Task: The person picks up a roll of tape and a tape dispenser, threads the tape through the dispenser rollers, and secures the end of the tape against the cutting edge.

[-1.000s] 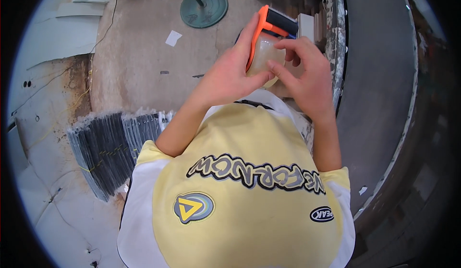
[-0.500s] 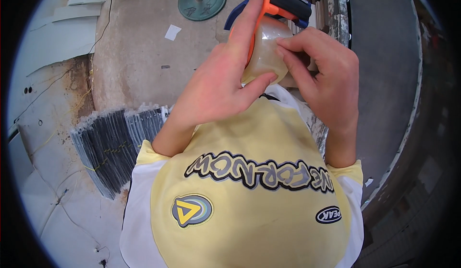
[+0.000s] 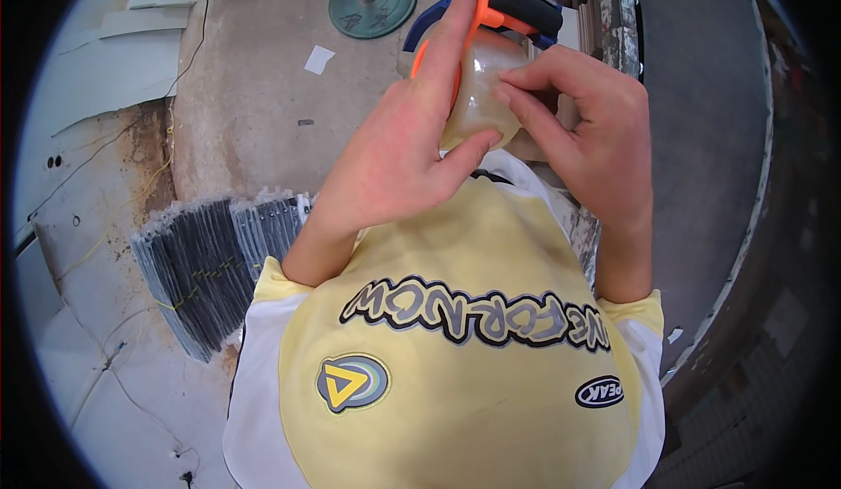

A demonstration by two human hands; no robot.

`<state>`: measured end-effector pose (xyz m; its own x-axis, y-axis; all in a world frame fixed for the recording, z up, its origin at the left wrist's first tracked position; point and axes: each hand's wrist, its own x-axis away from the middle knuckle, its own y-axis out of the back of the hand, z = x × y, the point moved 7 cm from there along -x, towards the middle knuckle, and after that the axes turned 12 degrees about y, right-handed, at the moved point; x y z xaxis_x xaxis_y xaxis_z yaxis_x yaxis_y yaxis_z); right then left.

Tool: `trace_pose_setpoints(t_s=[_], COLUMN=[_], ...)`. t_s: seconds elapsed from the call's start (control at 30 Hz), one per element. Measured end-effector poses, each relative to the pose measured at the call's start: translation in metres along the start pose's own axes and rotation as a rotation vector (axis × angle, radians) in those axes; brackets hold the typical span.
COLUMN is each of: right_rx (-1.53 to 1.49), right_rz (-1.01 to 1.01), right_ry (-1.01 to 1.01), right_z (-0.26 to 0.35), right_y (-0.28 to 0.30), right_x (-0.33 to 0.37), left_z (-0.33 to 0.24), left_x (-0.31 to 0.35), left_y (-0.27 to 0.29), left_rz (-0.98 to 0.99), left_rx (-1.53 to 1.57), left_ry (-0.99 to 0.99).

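Observation:
An orange and dark blue tape dispenser (image 3: 481,9) with a black roller is held up in front of my chest. On it sits a wide roll of clear, yellowish packing tape (image 3: 478,86). My left hand (image 3: 405,149) is closed around the dispenser and roll from the left, index finger stretched along the orange frame and thumb pressed against the roll's lower part. At the roll's right side, my right hand (image 3: 597,130) pinches the tape with thumb and index fingertips. The tape's edge between those fingertips is too small to see.
To the left, a bundle of grey strips in clear wrapping (image 3: 197,270) stands on the floor. Farther off are a round green base with a pole (image 3: 372,16) and a white paper scrap (image 3: 319,60). A dark grey surface (image 3: 696,138) runs along the right. White sheets (image 3: 118,73) lie far left.
Both hands and the tape dispenser have shifted very slightly left. The grip of each hand looks the same.

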<state>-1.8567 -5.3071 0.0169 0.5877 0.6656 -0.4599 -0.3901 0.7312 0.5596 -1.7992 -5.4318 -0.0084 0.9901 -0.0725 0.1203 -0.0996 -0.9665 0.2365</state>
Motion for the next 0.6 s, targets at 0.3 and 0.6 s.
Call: trace_pose_setpoints(t_s=[0.3, 0.6], right_rx=[-0.136, 0.129], right_rz=[-0.048, -0.148], right_ry=[-0.125, 0.137], right_z=[-0.010, 0.003], right_y=[-0.007, -0.021], right_x=[0.009, 0.013], left_z=[0.020, 0.008], left_x=[0.000, -0.002], left_y=[0.001, 0.001], left_rz=[0.021, -0.029], left_rx=[-0.008, -0.039], left_ry=[0.073, -0.021])
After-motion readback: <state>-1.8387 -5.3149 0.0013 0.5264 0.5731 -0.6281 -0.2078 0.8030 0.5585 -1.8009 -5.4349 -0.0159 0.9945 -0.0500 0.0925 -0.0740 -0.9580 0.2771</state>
